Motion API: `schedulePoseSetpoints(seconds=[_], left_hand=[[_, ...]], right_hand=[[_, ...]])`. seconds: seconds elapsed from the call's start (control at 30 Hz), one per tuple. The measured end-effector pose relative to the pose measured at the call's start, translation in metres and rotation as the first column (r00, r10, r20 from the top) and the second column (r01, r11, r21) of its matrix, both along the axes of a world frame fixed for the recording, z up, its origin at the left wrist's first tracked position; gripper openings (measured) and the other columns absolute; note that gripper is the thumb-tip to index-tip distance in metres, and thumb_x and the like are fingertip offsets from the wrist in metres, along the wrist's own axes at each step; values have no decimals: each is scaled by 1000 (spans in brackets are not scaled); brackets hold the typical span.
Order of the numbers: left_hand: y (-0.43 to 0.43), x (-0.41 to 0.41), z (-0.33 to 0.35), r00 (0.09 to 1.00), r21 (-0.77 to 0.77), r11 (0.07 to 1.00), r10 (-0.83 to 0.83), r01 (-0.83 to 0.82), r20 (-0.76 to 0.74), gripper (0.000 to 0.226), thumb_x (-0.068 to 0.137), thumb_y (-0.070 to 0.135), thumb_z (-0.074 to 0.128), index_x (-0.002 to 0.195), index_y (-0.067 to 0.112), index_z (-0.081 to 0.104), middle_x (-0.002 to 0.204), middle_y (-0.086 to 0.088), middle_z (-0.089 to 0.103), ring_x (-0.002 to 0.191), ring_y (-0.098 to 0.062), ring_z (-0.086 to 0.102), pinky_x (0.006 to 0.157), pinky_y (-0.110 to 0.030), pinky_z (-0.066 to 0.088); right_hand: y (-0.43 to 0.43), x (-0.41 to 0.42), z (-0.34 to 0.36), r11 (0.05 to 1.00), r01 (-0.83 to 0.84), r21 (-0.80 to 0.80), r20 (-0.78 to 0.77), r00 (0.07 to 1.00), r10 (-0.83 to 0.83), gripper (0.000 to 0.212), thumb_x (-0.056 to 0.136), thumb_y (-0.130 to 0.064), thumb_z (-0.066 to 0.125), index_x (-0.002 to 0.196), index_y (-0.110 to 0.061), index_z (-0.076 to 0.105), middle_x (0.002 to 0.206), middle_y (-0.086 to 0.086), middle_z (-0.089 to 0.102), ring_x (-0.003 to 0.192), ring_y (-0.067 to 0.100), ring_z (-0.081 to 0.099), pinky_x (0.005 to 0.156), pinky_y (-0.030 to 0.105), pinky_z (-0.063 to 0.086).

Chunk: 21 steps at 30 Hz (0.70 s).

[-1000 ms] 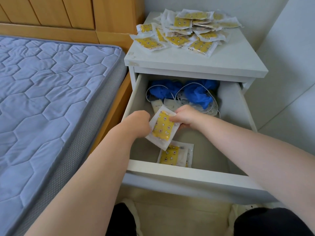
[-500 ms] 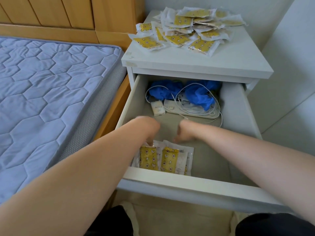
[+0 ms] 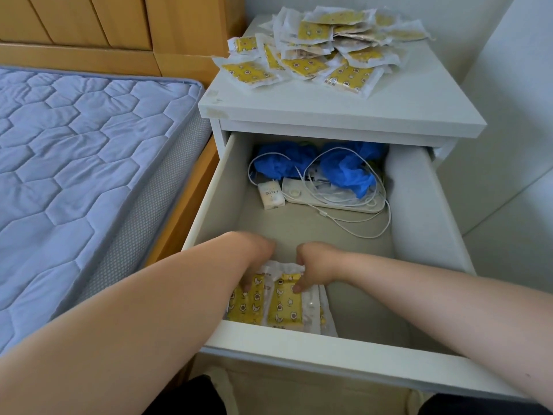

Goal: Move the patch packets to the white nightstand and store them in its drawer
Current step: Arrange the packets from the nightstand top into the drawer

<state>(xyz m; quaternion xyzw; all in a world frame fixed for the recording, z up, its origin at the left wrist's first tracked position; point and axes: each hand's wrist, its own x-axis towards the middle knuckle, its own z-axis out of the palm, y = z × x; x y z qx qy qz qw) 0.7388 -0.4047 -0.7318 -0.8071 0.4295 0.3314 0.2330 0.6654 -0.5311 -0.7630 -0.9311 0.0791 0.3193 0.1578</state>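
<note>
The white nightstand [image 3: 359, 112] carries a loose pile of yellow-printed patch packets [image 3: 323, 52] on its top. Its drawer [image 3: 329, 345] is pulled out wide. Two packets lie side by side against the drawer's front wall, a left one [image 3: 247, 307] and a right one [image 3: 284, 307], with another partly under them. My left hand [image 3: 254, 250] reaches down with its fingers curled onto the left packet. My right hand [image 3: 317, 262] pinches the top edge of the right packet.
At the drawer's back lie blue gloves [image 3: 347, 172], a white power strip [image 3: 299, 193], a tangled white cable [image 3: 359, 229] and a small white box [image 3: 270, 195]. A blue quilted mattress [image 3: 74, 160] on a wooden bed frame stands left; a white wall [image 3: 508, 145] is right.
One second ago both hands held one packet above the drawer's middle. They lowered it to the front beside the packet lying there, and now press on the two packets.
</note>
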Motion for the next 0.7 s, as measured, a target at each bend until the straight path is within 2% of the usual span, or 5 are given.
schedulePoseSetpoints(seconds=[0.23, 0.3, 0.4, 0.53, 0.7], left_hand=[[4, 4, -3, 998, 83, 996, 22, -17, -60, 66, 76, 16, 79, 134, 17, 49, 131, -4, 55, 117, -26, 55, 89, -33, 45], [5, 4, 0, 998, 65, 997, 39, -35, -58, 65, 76, 13, 79, 132, 16, 48, 130, -4, 54, 116, -26, 55, 86, -33, 45], [3, 4, 2, 997, 58, 997, 52, -48, -63, 63, 75, 15, 80, 130, 15, 49, 129, -4, 55, 114, -25, 55, 82, -31, 44], [2, 5, 1, 995, 75, 995, 75, -70, -66, 64, 74, 24, 80, 129, 12, 49, 127, -6, 56, 112, -25, 56, 80, -31, 44], [0, 3, -2, 996, 91, 994, 67, -62, -51, 57, 80, 31, 75, 129, 12, 54, 125, -7, 59, 110, -25, 58, 78, -30, 44]], right_hand=[[1, 4, 2, 963, 224, 147, -15, 974, -224, 54, 75, -23, 80, 118, -1, 55, 101, 11, 57, 79, 24, 57, 58, 28, 49], [3, 1, 3, 958, 247, 146, -46, 969, -243, 55, 74, -21, 81, 117, 1, 54, 106, 16, 60, 72, 27, 62, 58, 36, 55], [4, -2, 4, 989, 126, 70, -57, 991, -122, 53, 74, -25, 80, 113, -1, 53, 109, 18, 61, 77, 34, 68, 60, 42, 58], [6, -2, 6, 998, -62, 28, -68, 996, 64, 57, 73, -23, 81, 118, -5, 52, 116, 13, 58, 93, 30, 64, 49, 31, 50], [6, -1, 7, 982, -185, -34, -89, 979, 181, 63, 75, -29, 80, 126, -4, 54, 123, 9, 60, 108, 26, 59, 73, 24, 41]])
